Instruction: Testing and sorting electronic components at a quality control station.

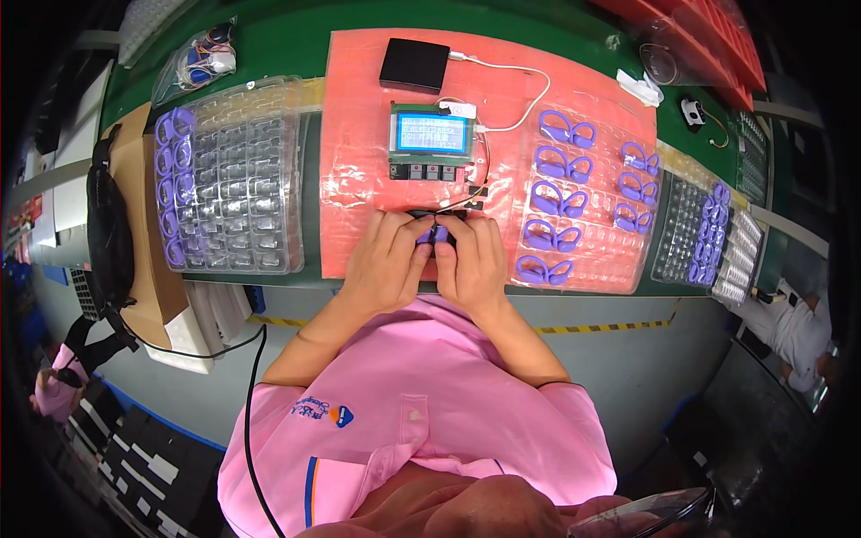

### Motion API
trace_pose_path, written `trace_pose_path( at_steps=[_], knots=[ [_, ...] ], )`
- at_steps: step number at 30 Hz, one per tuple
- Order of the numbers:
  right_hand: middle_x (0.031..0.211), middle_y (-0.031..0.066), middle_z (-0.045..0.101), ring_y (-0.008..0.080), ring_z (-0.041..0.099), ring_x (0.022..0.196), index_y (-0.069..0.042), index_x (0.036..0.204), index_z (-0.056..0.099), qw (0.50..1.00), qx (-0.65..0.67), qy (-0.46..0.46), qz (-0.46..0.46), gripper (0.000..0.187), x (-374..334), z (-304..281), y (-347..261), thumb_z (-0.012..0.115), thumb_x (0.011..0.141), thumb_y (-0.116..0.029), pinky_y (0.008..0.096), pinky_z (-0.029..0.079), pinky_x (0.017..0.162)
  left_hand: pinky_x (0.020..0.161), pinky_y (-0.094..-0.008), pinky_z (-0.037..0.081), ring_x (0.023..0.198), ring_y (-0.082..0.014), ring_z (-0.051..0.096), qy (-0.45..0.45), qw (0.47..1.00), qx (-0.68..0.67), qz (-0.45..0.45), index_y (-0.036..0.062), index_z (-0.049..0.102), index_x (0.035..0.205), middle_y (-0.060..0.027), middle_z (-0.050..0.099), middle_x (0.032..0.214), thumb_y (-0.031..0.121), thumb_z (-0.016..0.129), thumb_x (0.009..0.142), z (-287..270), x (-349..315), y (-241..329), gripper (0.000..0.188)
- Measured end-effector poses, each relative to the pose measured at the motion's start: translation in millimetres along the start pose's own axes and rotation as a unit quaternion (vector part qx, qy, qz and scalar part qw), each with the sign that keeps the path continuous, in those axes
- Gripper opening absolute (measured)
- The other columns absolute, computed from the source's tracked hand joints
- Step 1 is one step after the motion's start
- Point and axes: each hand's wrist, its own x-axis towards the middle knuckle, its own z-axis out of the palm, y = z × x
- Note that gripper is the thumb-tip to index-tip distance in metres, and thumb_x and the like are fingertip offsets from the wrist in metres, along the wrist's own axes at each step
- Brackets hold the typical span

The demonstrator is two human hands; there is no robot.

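Observation:
Side by side at the table's near edge, my left hand (385, 258) and my right hand (472, 260) are both closed, thumbs and fingertips meeting. Between them shows a small purple ear-hook earphone (437, 235), pinched from both sides. It is at a black fixture (439, 214), mostly hidden under my fingers; whether the earphone is seated in it I cannot tell. A thin wire runs from there to a small circuit board with a lit blue display (432, 134) and a row of push buttons (428, 172).
A black box (414, 65) with a white cable (529, 69) lies behind the display. Clear trays hold purple earphones at left (238, 179), right (587, 255) and far right (682, 224). A cardboard box (148, 224) stands left. A bag of parts (202, 63) lies far left.

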Motion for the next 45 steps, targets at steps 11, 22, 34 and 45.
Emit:
trace_pose_path(
  at_steps=[11,22,34,45],
  knots=[
    [0.102,0.0187,0.064,0.0386,0.06,0.087,0.003,0.122,0.068,1.0,0.004,0.006,0.003,0.028,0,1,-3,0.068,0.098,-0.013,0.0474,0.05,0.077,0.082,-0.0477,0.051,0.097,-0.0396,0.058,0.002,1.0,-0.017,0.005,-0.0043,0.064,0.132,-0.0195,0.062,0.115,0.009,0.067,0.098,-3,1,1,0.036],
    [0.097,0.0184,0.063,0.0382,0.061,0.084,0.001,0.115,0.066,0.999,0.025,0.021,0.022,0.026,-1,0,-4,0.075,0.093,-0.01,0.0466,0.051,0.073,0.085,-0.0486,0.049,0.097,-0.041,0.056,-0.001,1.0,-0.012,0.001,-0.0063,0.061,0.133,-0.0228,0.06,0.118,0.004,0.065,0.098,2,1,2,0.037],
    [0.098,0.0176,0.064,0.0369,0.061,0.083,0.002,0.118,0.069,0.999,-0.021,0.019,0.031,0.029,4,-4,-23,0.077,0.093,-0.009,0.0462,0.051,0.07,0.085,-0.0497,0.049,0.098,-0.042,0.056,0.011,1.0,-0.011,0.017,-0.0061,0.059,0.136,-0.023,0.06,0.119,0.003,0.063,0.098,1,-2,-1,0.039],
    [0.098,0.018,0.064,0.0363,0.06,0.084,0.004,0.121,0.072,0.999,-0.004,0.036,0.004,0.028,-4,3,-6,0.073,0.095,-0.004,0.0454,0.051,0.075,0.084,-0.0502,0.049,0.097,-0.0421,0.056,-0.001,1.0,0.001,0.009,-0.0059,0.06,0.135,-0.023,0.061,0.119,0.006,0.065,0.1,4,-1,1,0.038]
  ],
)
